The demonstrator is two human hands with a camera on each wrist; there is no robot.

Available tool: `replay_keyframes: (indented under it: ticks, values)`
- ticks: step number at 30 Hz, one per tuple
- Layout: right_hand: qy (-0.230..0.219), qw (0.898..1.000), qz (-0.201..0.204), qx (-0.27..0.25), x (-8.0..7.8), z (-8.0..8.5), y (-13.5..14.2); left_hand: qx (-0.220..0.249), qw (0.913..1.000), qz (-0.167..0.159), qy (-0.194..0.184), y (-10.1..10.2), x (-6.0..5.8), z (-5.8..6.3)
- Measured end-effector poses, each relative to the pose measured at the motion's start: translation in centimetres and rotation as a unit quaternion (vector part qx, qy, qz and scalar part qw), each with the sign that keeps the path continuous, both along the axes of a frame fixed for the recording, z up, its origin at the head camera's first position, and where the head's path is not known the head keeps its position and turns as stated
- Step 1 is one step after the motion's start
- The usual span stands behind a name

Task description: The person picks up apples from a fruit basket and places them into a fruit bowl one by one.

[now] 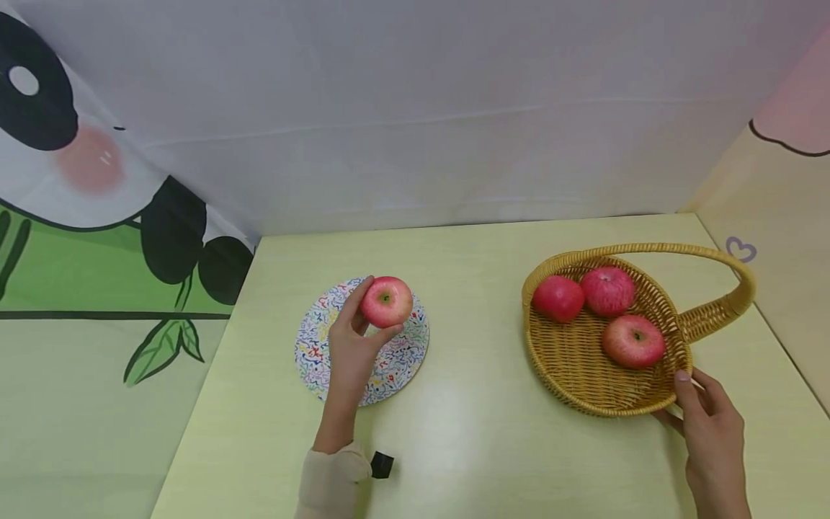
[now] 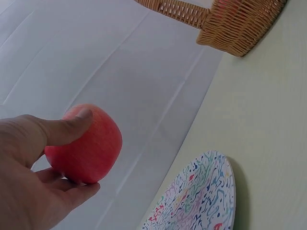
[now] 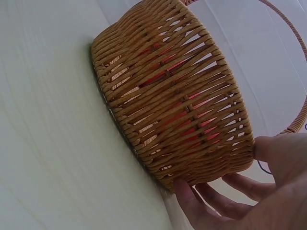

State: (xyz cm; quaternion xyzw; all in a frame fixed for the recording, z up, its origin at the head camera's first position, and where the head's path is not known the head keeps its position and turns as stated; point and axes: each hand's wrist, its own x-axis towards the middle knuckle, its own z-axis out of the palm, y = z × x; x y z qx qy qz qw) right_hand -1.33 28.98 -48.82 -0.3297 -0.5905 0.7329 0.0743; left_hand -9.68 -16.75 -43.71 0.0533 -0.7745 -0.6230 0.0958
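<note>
Backdrop: pale cloth (image 1: pixel 421 144) hung behind my work, with a cartoon face (image 1: pixel 39 180) printed at the far left and a small purple heart outline (image 1: pixel 741 249) at the right.
Tabletop: light yellow-green table (image 1: pixel 480 418), on which the plate and the basket stood well apart.
My left hand (image 1: pixel 350 349): raised over the plate, thumb on one side of a red apple (image 1: pixel 387 301) and the other fingers on its opposite side, pinching it between them.
Held apple: above the plate and apart from it, its stem hollow turned up toward my head.
Plate (image 1: pixel 405 364): round, white, covered with small squiggles in blue, red and other colours.
My right hand (image 1: pixel 713 425): at the basket's near right edge, thumb at the rim and fingers curled against the outer weave lower down, so that I gripped its side.
Basket (image 1: pixel 577 367): woven, golden brown, with a tall arched handle (image 1: pixel 648 249); whether its base lay wholly flat on the table, I could not quite tell.
Basket's fruit: three red apples (image 1: pixel 634 342) inside, two touching near the far side, one closer to me.
Cuff: a beige sleeve (image 1: pixel 331 483) covered my left forearm, with a small black block (image 1: pixel 382 465) just beside it.
</note>
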Motion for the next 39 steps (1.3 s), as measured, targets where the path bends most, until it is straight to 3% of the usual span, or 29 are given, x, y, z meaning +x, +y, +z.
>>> replay_keyframes:
  ticks: [14, 20, 26, 32, 39]
  values:
    - [0.015, 1.0, 0.01, -0.002, 0.1, -0.3, 0.2, 0.088, 0.9902, 0.094, -0.054, -2.9, -0.5, -0.7]
    - [0.019, 1.0, 0.006, -0.005, 0.1, -0.2, 0.2, 0.108, 0.9871, 0.106, -0.052, -4.2, -0.9, -1.1]
    - [0.002, 1.0, 0.001, -0.011, -0.1, -0.1, 0.0, 0.087, 0.9873, 0.114, -0.068, -5.0, -1.5, -1.4]
    - [0.007, 1.0, 0.001, -0.009, -0.2, 0.0, -0.2, 0.072, 0.9864, 0.123, -0.082, -5.4, -2.0, -2.5]
    - [0.009, 1.0, -0.007, -0.007, -0.1, -0.2, 0.0, 0.084, 0.9866, 0.123, -0.066, -5.5, -2.4, -3.6]
